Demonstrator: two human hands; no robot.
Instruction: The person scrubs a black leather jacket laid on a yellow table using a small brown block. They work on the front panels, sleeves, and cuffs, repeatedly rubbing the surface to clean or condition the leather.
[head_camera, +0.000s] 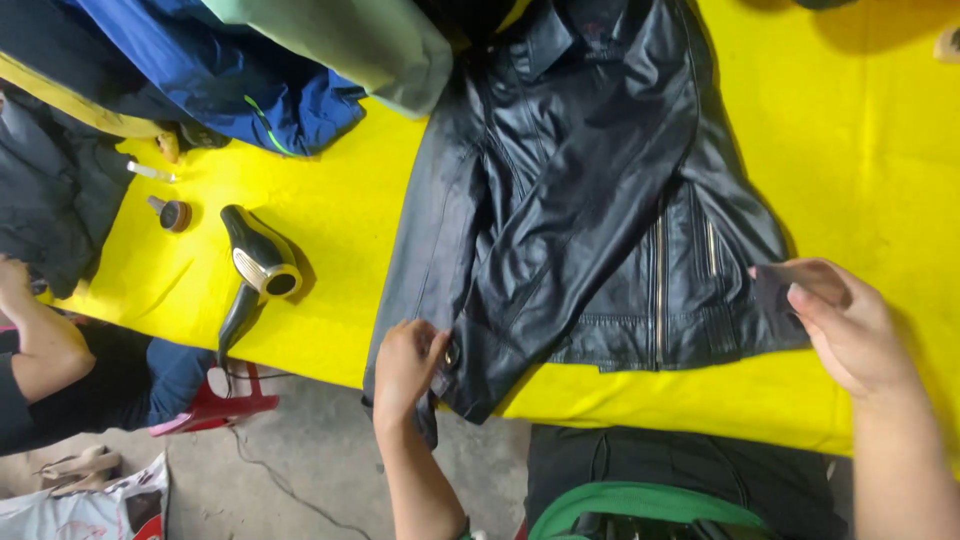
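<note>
Jacket (580, 200): lies spread on the table (340, 230), middle of the scene, collar at the far edge, hem near.
Sleeve cuff (480, 385): hangs over the table's near edge.
Left hand (405, 365): on the cuff.
Right hand (850, 325): at the hem's right corner.
Hair dryer (255, 275): on the table, left of the jacket.
Small round brush (172, 213): just left of the dryer, farther back.
Heap of clothes (230, 70): far left, on the table.
Another person's arm (40, 340): left edge, near side.

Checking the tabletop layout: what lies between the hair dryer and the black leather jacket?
Only bare yellow table lies between the hair dryer and the jacket, in the head view.
</note>
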